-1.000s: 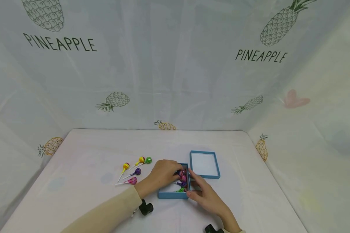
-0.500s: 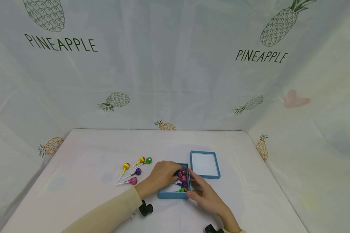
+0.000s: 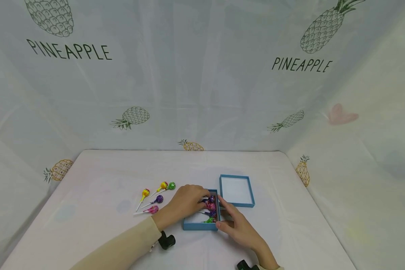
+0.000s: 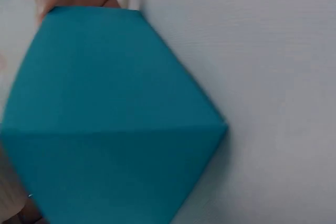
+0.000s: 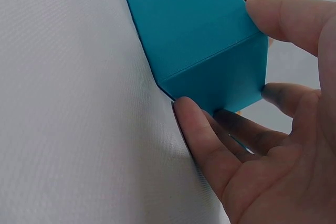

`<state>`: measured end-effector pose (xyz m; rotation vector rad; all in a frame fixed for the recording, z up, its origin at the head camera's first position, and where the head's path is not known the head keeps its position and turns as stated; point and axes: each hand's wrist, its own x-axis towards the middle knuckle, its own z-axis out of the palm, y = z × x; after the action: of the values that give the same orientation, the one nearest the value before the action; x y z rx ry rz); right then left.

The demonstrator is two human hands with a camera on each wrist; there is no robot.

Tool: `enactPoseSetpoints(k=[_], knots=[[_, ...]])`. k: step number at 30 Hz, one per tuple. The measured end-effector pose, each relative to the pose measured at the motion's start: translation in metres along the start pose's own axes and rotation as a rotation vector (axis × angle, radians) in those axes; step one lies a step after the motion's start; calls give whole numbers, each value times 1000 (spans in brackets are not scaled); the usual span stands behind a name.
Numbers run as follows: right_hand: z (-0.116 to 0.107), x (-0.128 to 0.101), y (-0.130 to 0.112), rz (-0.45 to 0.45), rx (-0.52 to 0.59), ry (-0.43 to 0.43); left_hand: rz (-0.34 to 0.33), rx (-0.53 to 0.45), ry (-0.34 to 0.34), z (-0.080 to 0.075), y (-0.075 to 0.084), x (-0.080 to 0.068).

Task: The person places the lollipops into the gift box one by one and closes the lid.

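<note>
You are settling lollipops point(image 3: 210, 207) into the blue box point(image 3: 200, 224) on the worktop point(image 3: 87, 210); your left hand point(image 3: 185, 202) is curling its grip over them, your right hand point(image 3: 237, 227) bracing the box's corner with relaxed fingers. Next, judging by the loose ones: reaching left

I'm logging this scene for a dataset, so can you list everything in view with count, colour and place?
Box: one, blue, table centre, between the hands, lollipops inside.
Lid: one, blue, white inside, right of the box and behind it.
Loose lollipops: five, two yellow, green, purple, pink, left of the box.
Table: one, white cloth.
Backdrop: pale, pineapple print.
Left hand: reaching into the box.
Right hand: fingers against the box's right side.
</note>
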<state>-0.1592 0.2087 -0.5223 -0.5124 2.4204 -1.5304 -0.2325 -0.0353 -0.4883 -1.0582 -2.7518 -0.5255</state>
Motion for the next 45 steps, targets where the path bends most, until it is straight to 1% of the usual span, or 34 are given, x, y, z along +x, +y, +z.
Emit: enactPoseSetpoints(k=[2, 5, 8, 11, 16, 21, 25, 30, 37, 45], knots=[[0, 0, -1, -1, -5, 2, -4, -16, 31, -8, -3, 0], [0, 0, -2, -3, -24, 7, -33, -22, 82, -25, -9, -1], [0, 0, -3, -12, -40, 10, -77, -27, 121, -44, -20, -3], [0, 0, -5, -13, -42, 10, -119, -39, 150, -59, -34, -7], [0, -1, -7, -11, -42, 6, -202, -71, 146, -77, -60, -16], [0, -1, -7, -21, -34, -4, -274, -97, 122, -87, -83, -26], [-1, -2, -6, -30, -34, -5, -306, -130, 93, -87, -95, -32], [0, -2, -5, -29, -38, -2, -343, -147, 61, -80, -106, -40], [0, -3, -3, -16, -41, 4, -377, -176, 7, -71, -115, -42], [-1, -2, -1, -36, -67, 13, -385, -192, -59, -62, -123, -45]])
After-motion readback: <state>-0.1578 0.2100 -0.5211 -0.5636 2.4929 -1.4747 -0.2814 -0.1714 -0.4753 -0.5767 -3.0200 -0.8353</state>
